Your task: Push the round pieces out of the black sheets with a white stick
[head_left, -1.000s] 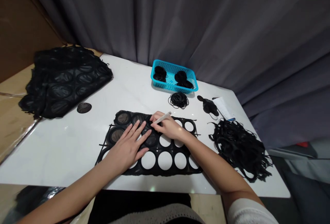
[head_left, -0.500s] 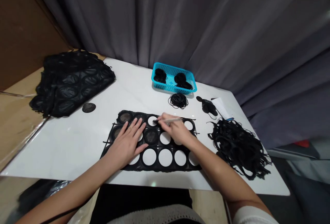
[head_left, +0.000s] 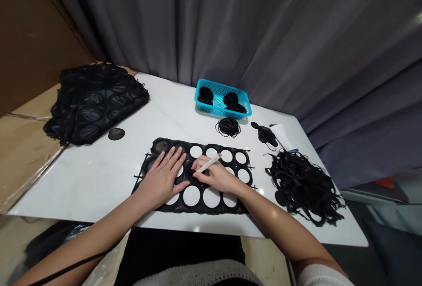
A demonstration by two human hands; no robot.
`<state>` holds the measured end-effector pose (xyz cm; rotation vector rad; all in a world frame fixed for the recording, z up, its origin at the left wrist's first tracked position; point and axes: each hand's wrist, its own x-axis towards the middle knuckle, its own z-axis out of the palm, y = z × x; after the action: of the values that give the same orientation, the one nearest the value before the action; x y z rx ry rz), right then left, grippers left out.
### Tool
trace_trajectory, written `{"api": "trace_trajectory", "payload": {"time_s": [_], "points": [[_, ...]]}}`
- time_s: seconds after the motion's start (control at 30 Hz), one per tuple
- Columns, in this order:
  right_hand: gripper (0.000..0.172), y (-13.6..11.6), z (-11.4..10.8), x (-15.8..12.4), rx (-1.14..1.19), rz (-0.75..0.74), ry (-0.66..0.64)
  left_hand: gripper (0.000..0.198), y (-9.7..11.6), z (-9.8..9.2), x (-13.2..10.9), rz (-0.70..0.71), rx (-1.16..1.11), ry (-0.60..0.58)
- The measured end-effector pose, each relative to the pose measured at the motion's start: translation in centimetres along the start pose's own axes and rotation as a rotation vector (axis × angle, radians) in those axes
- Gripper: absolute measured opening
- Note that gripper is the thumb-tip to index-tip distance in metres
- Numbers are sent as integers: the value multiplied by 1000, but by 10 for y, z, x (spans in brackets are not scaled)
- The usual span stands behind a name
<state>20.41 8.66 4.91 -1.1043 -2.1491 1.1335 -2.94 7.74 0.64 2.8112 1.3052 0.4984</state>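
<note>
A black sheet (head_left: 201, 190) with rows of round holes lies flat before me, white tabletop showing through many of them. My left hand (head_left: 164, 176) is spread on its left part, fingers apart, pressing it down. In my right hand (head_left: 214, 174) is a slim white pen-like tool (head_left: 210, 163), tilted up to the right. That hand rests over the middle row, where a dark disc still fills a hole; its fingertips hide the tool's tip. Dark discs (head_left: 161, 146) also fill holes at the sheet's left end.
At the back stands a blue basket (head_left: 223, 113) holding black bundles, with a black tangle of thin rings (head_left: 228, 127) before it. A heap of black strips (head_left: 306, 187) lies right, a folded black sheet (head_left: 99, 101) left, near a loose black disc (head_left: 116, 134). White paper (head_left: 281, 135) lies back right.
My right hand with the pen-like tool has moved from the back row down to the middle row. The back-row hole it was at now shows white. My left hand stays on the sheet.
</note>
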Motion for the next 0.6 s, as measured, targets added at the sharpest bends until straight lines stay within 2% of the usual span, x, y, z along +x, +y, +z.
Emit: {"api": "trace_trajectory", "payload": {"time_s": [0.2,0.37,0.43,0.57,0.6], "points": [[12,-3,7,-4,-110,-41,11,73,-1,-1,-1,11,4,6],[11,0,27,-14,-471,-200,37,72,-1,1,-2,15,9,-3],[17,9,17,-11,-544,-164,136,74,-1,3,-2,-3,4,-18],[19,28,-30,9,-500,49,537,80,-1,2,-2,-25,-11,-45],[18,29,-38,17,-454,75,576,83,-2,2,-2,-28,-20,-42]]}}
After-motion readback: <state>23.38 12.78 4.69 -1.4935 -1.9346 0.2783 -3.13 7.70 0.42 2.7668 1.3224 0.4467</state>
